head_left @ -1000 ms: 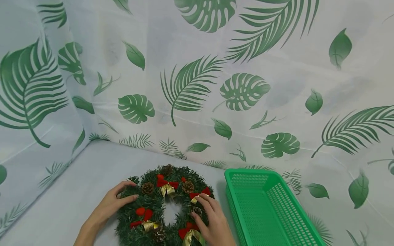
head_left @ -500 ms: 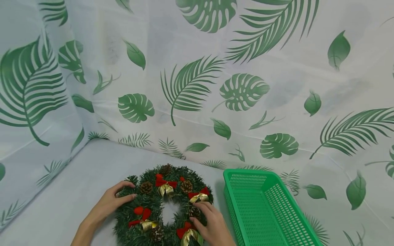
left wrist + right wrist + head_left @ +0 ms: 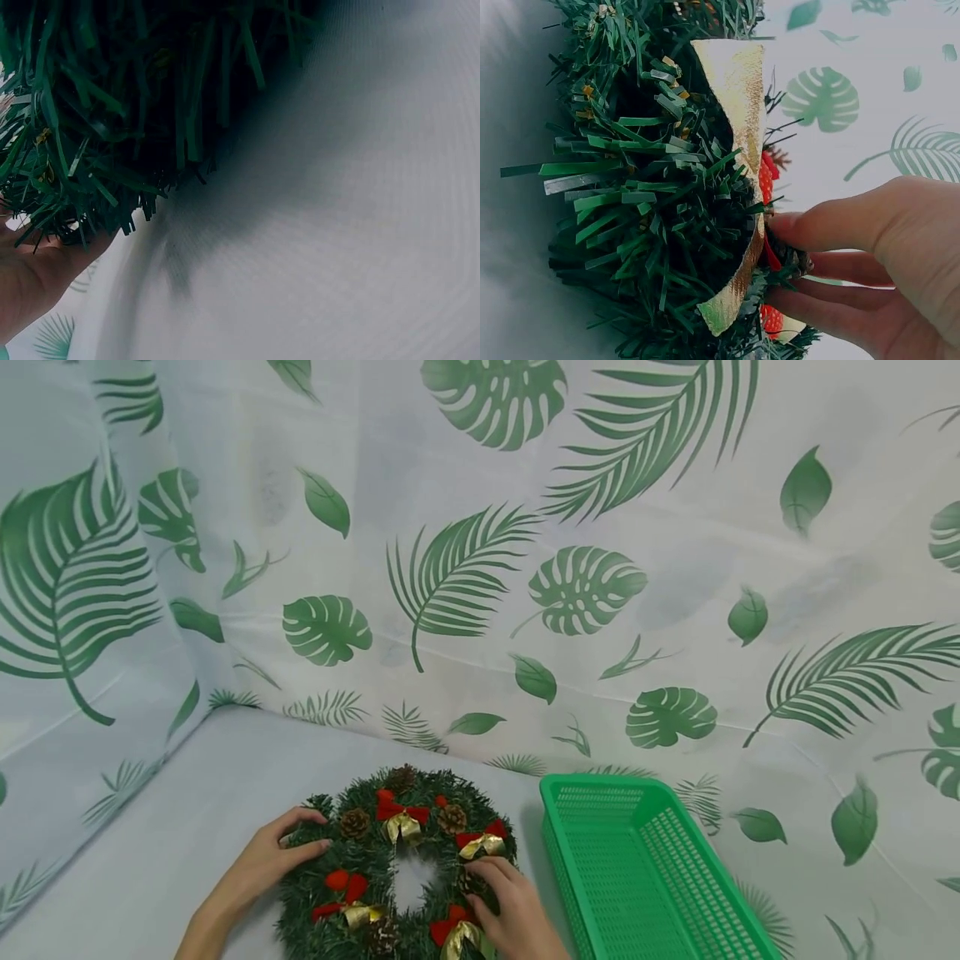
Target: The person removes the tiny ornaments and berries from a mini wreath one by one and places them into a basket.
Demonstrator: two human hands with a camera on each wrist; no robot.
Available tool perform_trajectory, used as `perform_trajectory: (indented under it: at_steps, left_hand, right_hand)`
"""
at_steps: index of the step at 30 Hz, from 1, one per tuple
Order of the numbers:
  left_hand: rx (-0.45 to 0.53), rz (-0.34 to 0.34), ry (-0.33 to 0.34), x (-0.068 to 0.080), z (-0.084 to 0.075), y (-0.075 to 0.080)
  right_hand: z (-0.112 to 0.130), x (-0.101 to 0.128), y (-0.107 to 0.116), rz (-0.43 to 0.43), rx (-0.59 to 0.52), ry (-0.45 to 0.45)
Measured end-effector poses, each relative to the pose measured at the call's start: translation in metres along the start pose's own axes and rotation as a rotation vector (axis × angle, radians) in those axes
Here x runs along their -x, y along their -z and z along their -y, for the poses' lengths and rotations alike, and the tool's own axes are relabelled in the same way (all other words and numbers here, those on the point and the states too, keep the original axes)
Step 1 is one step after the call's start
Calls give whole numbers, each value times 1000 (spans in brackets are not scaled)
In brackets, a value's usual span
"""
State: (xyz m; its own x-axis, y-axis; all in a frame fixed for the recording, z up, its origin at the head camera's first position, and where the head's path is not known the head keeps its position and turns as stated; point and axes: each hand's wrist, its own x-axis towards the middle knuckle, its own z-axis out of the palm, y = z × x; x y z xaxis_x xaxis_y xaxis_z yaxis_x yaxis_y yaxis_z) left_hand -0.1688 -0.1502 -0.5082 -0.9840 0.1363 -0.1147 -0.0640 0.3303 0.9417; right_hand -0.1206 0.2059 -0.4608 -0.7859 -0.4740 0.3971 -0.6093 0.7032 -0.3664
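Observation:
A green tinsel Christmas wreath (image 3: 307,893) lies on the white surface in the head view, set with red and gold bows, red berries and pine cones. My left hand (image 3: 262,856) grips its left edge, thumb and fingers apart with greenery between them. In the left wrist view that hand (image 3: 37,277) is partly hidden by tinsel. At the wreath's right side my right hand (image 3: 517,906) pinches a pine cone (image 3: 786,255) between thumb and fingers. Beside it in the right wrist view is a gold bow (image 3: 746,97). The wreath's near edge is cut off.
A green plastic basket (image 3: 600,781) with perforated walls stands close to the right of the wreath. Behind them rises a white cloth backdrop (image 3: 465,693) printed with green leaves, which also closes off the left side.
My right fingers have drawn down from the gold bow and closed in on the pine cone. The left hand keeps its place on the wreath. The head view has shifted slightly.

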Motion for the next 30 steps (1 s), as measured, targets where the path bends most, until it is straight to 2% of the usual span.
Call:
perform_trajectory:
  at_steps: [10,15,23,30]
  left_hand:
    - [-21,1,-1,-1,0,2]
    - [-26,-1,1,-1,1,1]
    - [-26,-9,14,-2,1,1]
    - [-24,-6,22,-2,0,1]
  right_hand:
    - [-2,-1,-4,-117,18,60]
    - [-1,-1,1,-143,37,71]
    - [5,-1,26,-127,45,61]
    - [4,2,55,-164,123,86]
